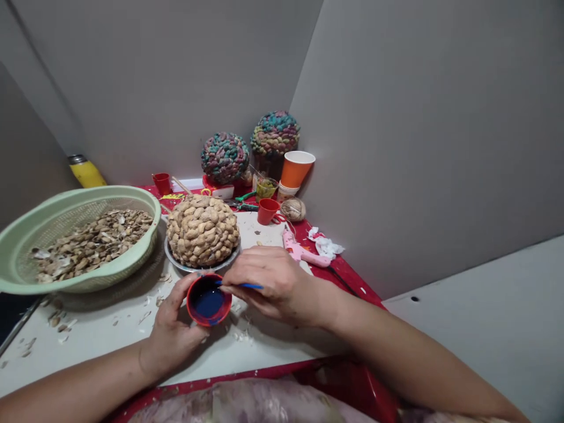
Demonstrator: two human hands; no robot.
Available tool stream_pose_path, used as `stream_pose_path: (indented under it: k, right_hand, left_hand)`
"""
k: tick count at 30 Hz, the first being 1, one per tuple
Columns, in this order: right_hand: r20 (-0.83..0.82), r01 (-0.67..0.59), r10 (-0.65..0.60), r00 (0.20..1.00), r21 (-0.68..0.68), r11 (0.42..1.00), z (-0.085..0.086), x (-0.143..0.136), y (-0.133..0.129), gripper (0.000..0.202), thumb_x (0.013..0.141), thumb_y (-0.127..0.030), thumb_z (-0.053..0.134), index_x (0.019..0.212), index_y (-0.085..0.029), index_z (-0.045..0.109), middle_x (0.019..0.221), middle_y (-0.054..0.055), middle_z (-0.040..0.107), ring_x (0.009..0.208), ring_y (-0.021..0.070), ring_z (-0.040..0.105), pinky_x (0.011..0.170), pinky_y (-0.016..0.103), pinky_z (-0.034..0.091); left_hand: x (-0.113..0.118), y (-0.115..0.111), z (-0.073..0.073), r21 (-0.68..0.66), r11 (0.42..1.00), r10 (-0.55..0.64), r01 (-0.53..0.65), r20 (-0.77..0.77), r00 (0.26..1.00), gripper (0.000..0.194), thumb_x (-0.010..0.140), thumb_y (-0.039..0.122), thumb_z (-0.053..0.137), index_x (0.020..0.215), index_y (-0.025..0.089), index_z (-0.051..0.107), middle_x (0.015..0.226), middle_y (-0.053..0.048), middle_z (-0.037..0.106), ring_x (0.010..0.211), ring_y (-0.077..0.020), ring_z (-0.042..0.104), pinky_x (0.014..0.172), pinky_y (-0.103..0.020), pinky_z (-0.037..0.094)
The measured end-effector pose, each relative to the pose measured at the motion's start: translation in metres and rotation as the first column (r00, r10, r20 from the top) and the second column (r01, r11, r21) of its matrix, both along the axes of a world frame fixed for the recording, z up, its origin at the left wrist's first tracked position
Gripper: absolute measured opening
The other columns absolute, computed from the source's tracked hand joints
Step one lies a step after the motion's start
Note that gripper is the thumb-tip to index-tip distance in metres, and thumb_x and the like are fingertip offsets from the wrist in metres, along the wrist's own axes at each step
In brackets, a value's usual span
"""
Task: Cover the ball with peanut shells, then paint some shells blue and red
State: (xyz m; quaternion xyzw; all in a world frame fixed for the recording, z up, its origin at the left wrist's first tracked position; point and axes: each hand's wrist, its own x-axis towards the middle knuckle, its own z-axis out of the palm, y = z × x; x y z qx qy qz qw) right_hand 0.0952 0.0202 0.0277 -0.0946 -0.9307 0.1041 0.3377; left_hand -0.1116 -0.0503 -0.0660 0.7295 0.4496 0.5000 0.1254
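Basket left of peanut ball, held cup before, 2 balls behind

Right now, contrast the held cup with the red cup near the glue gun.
The left hand grips the held cup; the other cup stands on the white surface. The held cup shows dark blue liquid; the other cup's contents are hidden. The other cup shows a handle; the held cup shows none. Both are red.
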Motion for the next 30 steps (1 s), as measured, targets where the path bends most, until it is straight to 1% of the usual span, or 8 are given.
stream_pose_path:
  k: [3, 8, 11, 14, 18, 23, 26, 30]
  right_hand:
    - [0.027, -0.002, 0.003, 1.0, -0.032, 0.999, 0.001, 0.004, -0.008, 0.015, 0.1, -0.02, 0.054, 0.091, -0.015, 0.065, 0.077, 0.007, 0.072, 0.069, 0.0175, 0.065, 0.066, 0.029, 0.05]
    - [-0.067, -0.111, 0.108, 0.992, -0.036, 0.993, -0.013, -0.002, -0.01, 0.01, 0.098, -0.018, 0.055, 0.093, -0.016, 0.064, 0.081, 0.007, 0.074, 0.072, 0.0168, 0.066, 0.07, 0.029, 0.051]
    - [-0.095, -0.047, 0.049, 0.994, 0.022, 0.999, -0.018, 0.001, -0.003, 0.011, 0.099, -0.017, 0.054, 0.094, -0.015, 0.064, 0.083, 0.008, 0.074, 0.073, 0.0171, 0.066, 0.07, 0.029, 0.051]
    - [-0.088, 0.001, -0.003, 0.996, -0.012, 1.0, -0.019, 0.011, -0.003, 0.011, 0.099, -0.019, 0.056, 0.093, -0.016, 0.064, 0.079, 0.007, 0.073, 0.07, 0.0156, 0.065, 0.067, 0.027, 0.051]
    - [-0.123, -0.067, 0.059, 0.991, -0.068, 0.995, -0.023, 0.01, -0.01, 0.01, 0.099, -0.017, 0.056, 0.094, -0.014, 0.064, 0.08, 0.006, 0.074, 0.071, 0.0144, 0.066, 0.069, 0.026, 0.052]
    - [-0.139, -0.069, 0.07, 0.988, 0.009, 0.998, -0.027, 0.004, -0.001, 0.013, 0.099, -0.017, 0.052, 0.095, -0.014, 0.064, 0.084, 0.008, 0.075, 0.075, 0.0167, 0.068, 0.071, 0.029, 0.052]
    - [-0.108, -0.009, 0.005, 0.994, -0.04, 0.999, -0.024, 0.011, 0.001, 0.009, 0.098, -0.017, 0.057, 0.095, -0.015, 0.064, 0.081, 0.007, 0.074, 0.071, 0.016, 0.067, 0.069, 0.027, 0.052]
    - [-0.094, -0.071, 0.056, 0.994, -0.162, 0.984, -0.023, 0.01, -0.005, 0.013, 0.099, -0.021, 0.057, 0.091, -0.015, 0.065, 0.078, 0.006, 0.074, 0.068, 0.0139, 0.067, 0.068, 0.024, 0.053]
  left_hand:
    - [0.0, -0.001, -0.002, 0.007, 0.999, 0.035, -0.035, -0.017, 0.999, 0.056, 0.08, 0.024, 0.076, 0.129, 0.024, 0.049, 0.119, -0.008, 0.072, 0.107, -0.0228, 0.071, 0.097, -0.036, 0.056]
    - [0.001, 0.0, -0.004, 0.027, 1.0, 0.004, -0.003, -0.021, 1.0, 0.056, 0.083, 0.024, 0.073, 0.132, 0.024, 0.048, 0.121, -0.009, 0.071, 0.109, -0.0223, 0.07, 0.098, -0.035, 0.056]
    - [0.0, 0.002, -0.006, 0.067, 0.997, 0.025, -0.023, -0.03, 0.999, 0.057, 0.081, 0.022, 0.075, 0.132, 0.023, 0.05, 0.119, -0.008, 0.071, 0.107, -0.0219, 0.071, 0.096, -0.034, 0.057]
    - [0.001, 0.002, -0.007, 0.079, 0.996, 0.053, -0.05, -0.037, 0.998, 0.057, 0.078, 0.022, 0.078, 0.13, 0.022, 0.053, 0.117, -0.009, 0.073, 0.104, -0.0227, 0.072, 0.093, -0.035, 0.058]
    - [0.004, 0.003, -0.007, 0.039, 0.999, 0.007, -0.007, -0.017, 1.0, 0.058, 0.079, 0.023, 0.077, 0.131, 0.023, 0.053, 0.117, -0.008, 0.073, 0.102, -0.0231, 0.073, 0.092, -0.035, 0.059]
    - [0.006, 0.003, 0.0, 0.003, 0.999, -0.032, 0.032, -0.016, 0.999, 0.057, 0.081, 0.021, 0.075, 0.133, 0.024, 0.051, 0.118, -0.007, 0.073, 0.103, -0.0214, 0.072, 0.093, -0.034, 0.059]
    - [0.006, 0.003, 0.002, -0.012, 1.0, 0.01, -0.01, -0.016, 1.0, 0.055, 0.079, 0.022, 0.076, 0.13, 0.023, 0.053, 0.116, -0.007, 0.073, 0.102, -0.0212, 0.072, 0.093, -0.033, 0.058]
    - [0.007, 0.003, -0.003, -0.027, 1.0, 0.015, -0.015, -0.022, 1.0, 0.055, 0.077, 0.021, 0.078, 0.128, 0.022, 0.054, 0.113, -0.007, 0.074, 0.099, -0.0212, 0.073, 0.091, -0.033, 0.059]
